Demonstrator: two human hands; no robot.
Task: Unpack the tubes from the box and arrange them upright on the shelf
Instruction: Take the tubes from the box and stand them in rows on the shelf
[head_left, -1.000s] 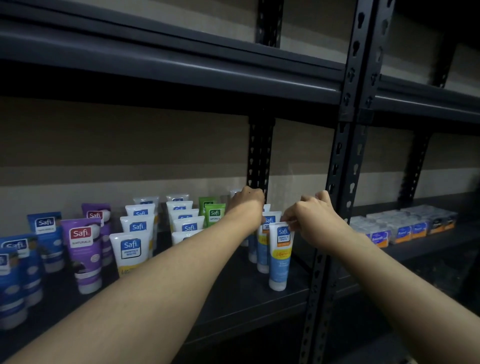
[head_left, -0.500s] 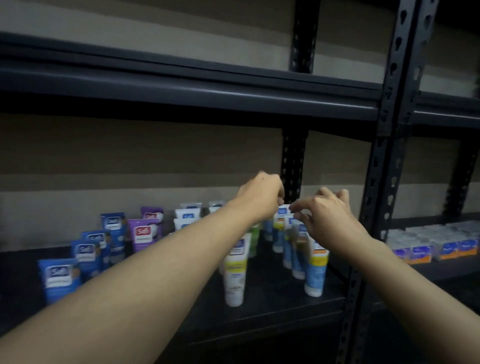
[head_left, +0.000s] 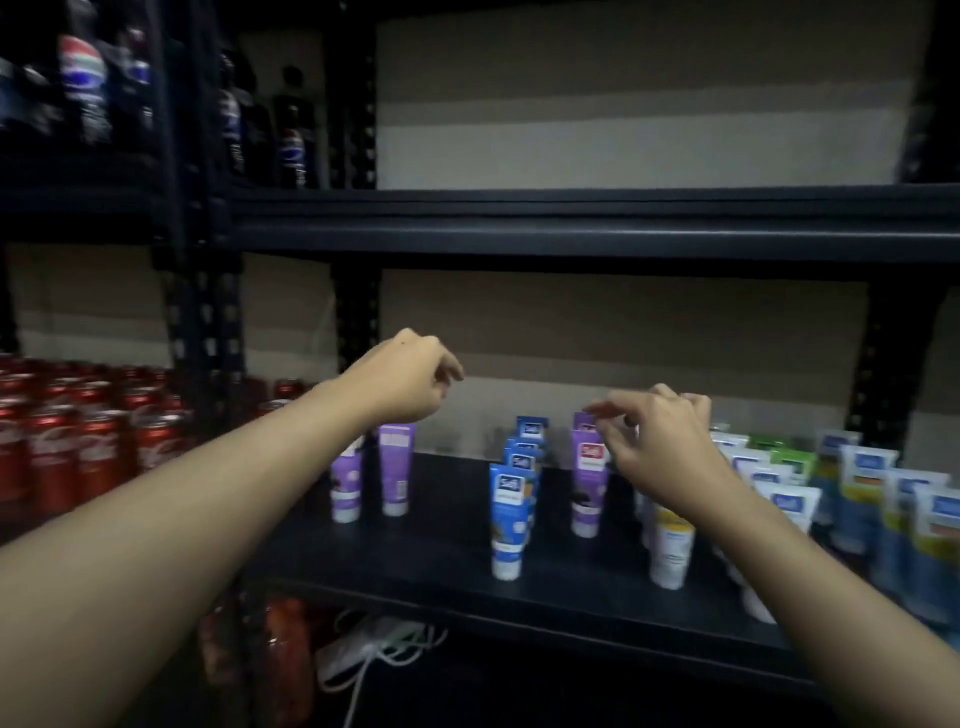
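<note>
Many tubes stand upright, cap down, on the dark shelf board (head_left: 441, 566). Two purple tubes (head_left: 397, 470) stand at the left, then a row of blue tubes (head_left: 510, 512), a row of purple tubes (head_left: 588, 480), a white and yellow tube (head_left: 671, 548) and several white, green and blue-yellow tubes (head_left: 865, 483) at the right. My left hand (head_left: 408, 376) hovers above the left purple tubes with loosely curled fingers, holding nothing. My right hand (head_left: 660, 449) hangs over the middle purple row, finger and thumb apart near the tube tops. No box is in view.
Red cola cans (head_left: 78, 447) fill the neighbouring shelf at the left. Dark soda bottles (head_left: 291, 130) stand on the upper left shelf. The upper shelf beam (head_left: 571, 223) runs overhead. White cables (head_left: 376, 649) lie below the board. A perforated post (head_left: 358, 322) stands behind my left hand.
The view has swung left along the shelf. Both hands left the blue-yellow tubes and moved left to the purple ones, fingers loosened.
</note>
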